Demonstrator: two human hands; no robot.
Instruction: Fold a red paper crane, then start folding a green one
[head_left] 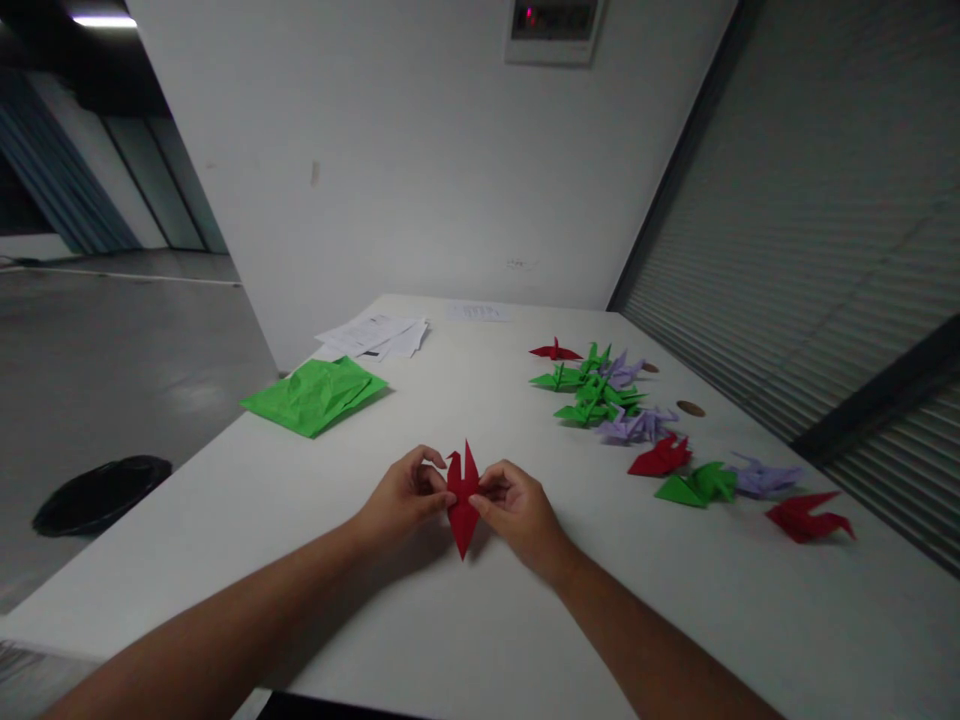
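A red origami crane (463,515) is held upright between my two hands, just above the white table (420,620). Its two narrow points rise at the top, the left one bent over at its tip like a head, and a broad point hangs down. My left hand (409,490) pinches its left edge between thumb and fingers. On the other side, my right hand (521,510) grips the right edge, with the thumb across the front. The crane's back is hidden from me.
Several green cranes (592,395), purple cranes (637,425) and red cranes (660,457) lie along the right side. Green paper sheets (319,395) rest at the left edge, with printed papers (375,335) behind. A black bin (101,495) stands on the floor at left. A wall (420,150) closes the far end.
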